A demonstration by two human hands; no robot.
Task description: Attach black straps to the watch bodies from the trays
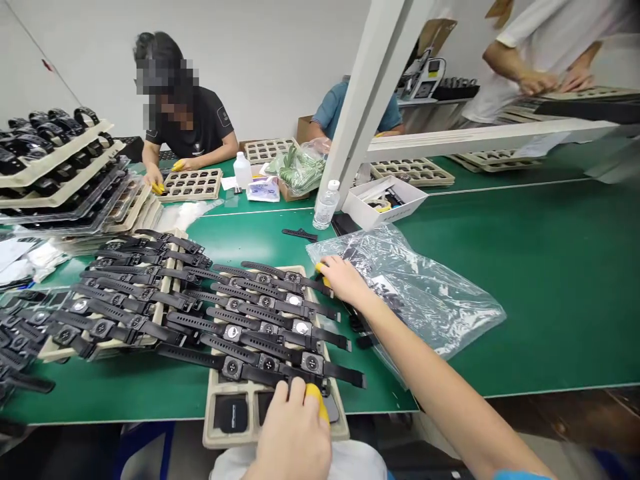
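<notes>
My left hand (295, 427), with a yellow finger cot, is curled over the near end of a beige tray (213, 427). Its fingertips are by the nearest strapped watches, and what they grip is hidden. Rows of smartwatches (269, 328) with black straps lie back-up across this tray. In a front cell sits a black watch body (231, 413) without a strap. My right hand (345, 283), also wearing yellow finger cots, reaches past the tray's far right corner. Its bent fingers are at black straps beside a clear plastic bag (440, 300); what is between them is hidden.
More strapped watches (117, 300) fill a tray on the left, with stacked trays (55, 180) behind. Ahead are a loose strap (300, 234), a clear bottle (327, 207) and a white box (383, 200). A white post (365, 87) rises behind them. A co-worker (193, 127) handles another tray.
</notes>
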